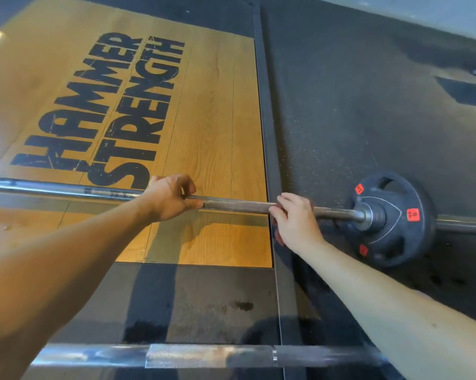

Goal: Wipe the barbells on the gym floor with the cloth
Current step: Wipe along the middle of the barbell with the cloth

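Observation:
A steel barbell [236, 207] lies across the floor from left to right, with a black weight plate [395, 237] carrying red labels on its right end. My left hand [168, 200] grips the bar's knurled part over the wooden platform, fingers and thumb curled round it. My right hand [297, 222] curls over the bar just left of the plate. A small edge of red cloth [279, 238] shows under its palm; most of the cloth is hidden. A second barbell [203, 355] lies close to me along the bottom edge.
The wooden lifting platform [209, 119] with black "HAMMER STRENGTH" lettering lies to the left. Dark rubber flooring [354, 105] spreads to the right, divided from it by a black strip [264, 119]. A dark wet-looking patch [242, 305] marks the black mat near me.

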